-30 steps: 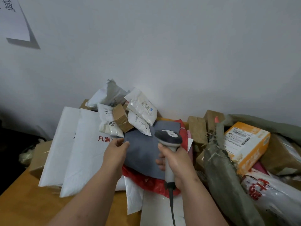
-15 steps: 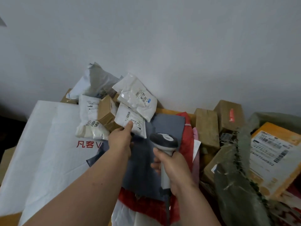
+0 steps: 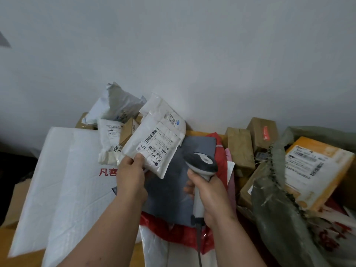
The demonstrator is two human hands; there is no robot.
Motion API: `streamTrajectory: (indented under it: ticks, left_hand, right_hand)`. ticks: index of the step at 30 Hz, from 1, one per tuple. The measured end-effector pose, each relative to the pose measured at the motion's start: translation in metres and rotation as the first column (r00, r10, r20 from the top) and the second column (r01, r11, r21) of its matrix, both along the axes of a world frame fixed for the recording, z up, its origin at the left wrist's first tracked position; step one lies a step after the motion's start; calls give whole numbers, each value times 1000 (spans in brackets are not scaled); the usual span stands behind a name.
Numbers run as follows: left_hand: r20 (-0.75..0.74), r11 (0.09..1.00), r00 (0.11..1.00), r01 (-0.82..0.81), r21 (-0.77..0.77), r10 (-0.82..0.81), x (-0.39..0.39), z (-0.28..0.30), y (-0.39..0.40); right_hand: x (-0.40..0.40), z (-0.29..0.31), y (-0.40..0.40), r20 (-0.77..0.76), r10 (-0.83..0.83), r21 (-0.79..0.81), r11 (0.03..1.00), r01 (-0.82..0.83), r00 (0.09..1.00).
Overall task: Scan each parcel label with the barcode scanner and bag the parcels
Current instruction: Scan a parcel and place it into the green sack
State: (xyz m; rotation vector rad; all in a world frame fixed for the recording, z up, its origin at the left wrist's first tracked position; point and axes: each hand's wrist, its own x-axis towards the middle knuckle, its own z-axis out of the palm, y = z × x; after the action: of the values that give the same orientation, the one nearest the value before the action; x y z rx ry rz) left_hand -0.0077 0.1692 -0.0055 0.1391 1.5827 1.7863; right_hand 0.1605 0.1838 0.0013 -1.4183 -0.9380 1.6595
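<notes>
Head view is showing a person's two bare hands working over a heap of parcels against a pale wall. Left hand (image 3: 133, 175) is holding up a small white parcel (image 3: 154, 149), thumb and fingers pinching its lower edge, so that the printed label (image 3: 158, 144) with its barcodes is facing the camera. Right hand (image 3: 211, 195) is gripping the handle of a barcode scanner (image 3: 200, 166), fingers curled round it, the grey head sitting just beside the parcel's lower right corner and not touching it. A dark cable (image 3: 199, 245) is hanging from the scanner's base toward the bottom edge.

Beneath both hands a flat grey mailer (image 3: 173, 193) is lying on red plastic wrapping (image 3: 173, 234). To the left, a large white bag (image 3: 63, 185) with red characters is spreading over the brown surface (image 3: 23, 259). Behind the raised parcel more small white packets (image 3: 108, 139) and a crumpled grey-white pouch (image 3: 117, 105) are piling against the wall. To the right, two brown cardboard boxes (image 3: 239, 149) are standing side by side, near an orange box (image 3: 316, 170) bearing a shipping label, with a grey-green woven sack (image 3: 277, 205) draping in front of it.
</notes>
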Motion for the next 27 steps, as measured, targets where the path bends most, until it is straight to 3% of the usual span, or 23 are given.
streamTrajectory:
  ticks: [5, 10, 27]
  left_hand:
    - [143, 994, 989, 21, 105, -35, -3, 18, -43]
    - [281, 982, 959, -7, 191, -48, -5, 37, -91]
    - [363, 951, 927, -26, 307, -92, -1, 75, -190]
  right_hand:
    - [-4, 32, -38, -158, -11, -18, 1000, 8, 987]
    - [-12, 61, -87, -297, 127, -28, 990, -141, 946]
    - [-8, 108, -204, -224, 268, 105, 962, -251, 937]
